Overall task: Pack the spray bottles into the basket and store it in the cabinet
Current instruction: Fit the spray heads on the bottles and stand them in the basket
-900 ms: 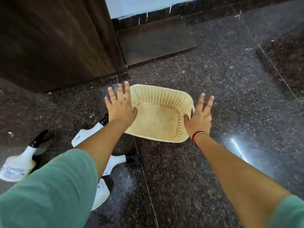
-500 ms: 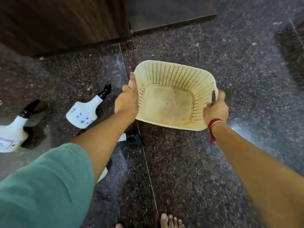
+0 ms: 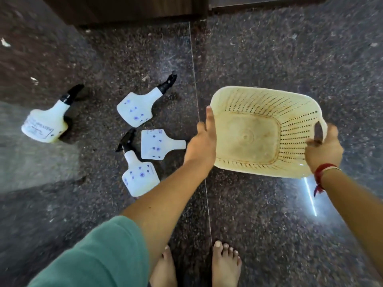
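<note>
A dark speckled stone floor (image 3: 269, 59) fills the view, crossed by a thin pale seam running from top to bottom, with the foot of dark wooden furniture (image 3: 132, 11) along the upper edge. Over the floor, right of the seam, a cream perforated basket (image 3: 246, 137) is gripped by both hands; it has nothing in it and tilts so its open side faces the camera. The left hand (image 3: 202, 145) is clamped on the basket's left rim, thumb lying along the edge. The right hand (image 3: 324, 149) is closed on the right side at the handle cutout, fingers hooked through the slot; a red thread and a thin bangle (image 3: 323, 172) circle that wrist. Left of the seam, four white spray bottles lie on the floor. The nearest bottle (image 3: 141, 177) points its black trigger head away from the person; just beyond it a second bottle (image 3: 159, 144) lies crosswise, its neck end hidden behind the left wrist. A third bottle (image 3: 138, 107) lies farther off, nozzle angled up and right. All three carry small blue flower prints. Well apart to the left, a fourth bottle (image 3: 45, 123) bears a printed label. Bare feet (image 3: 224, 264) and a green sleeve (image 3: 93, 257) show at the bottom.
</note>
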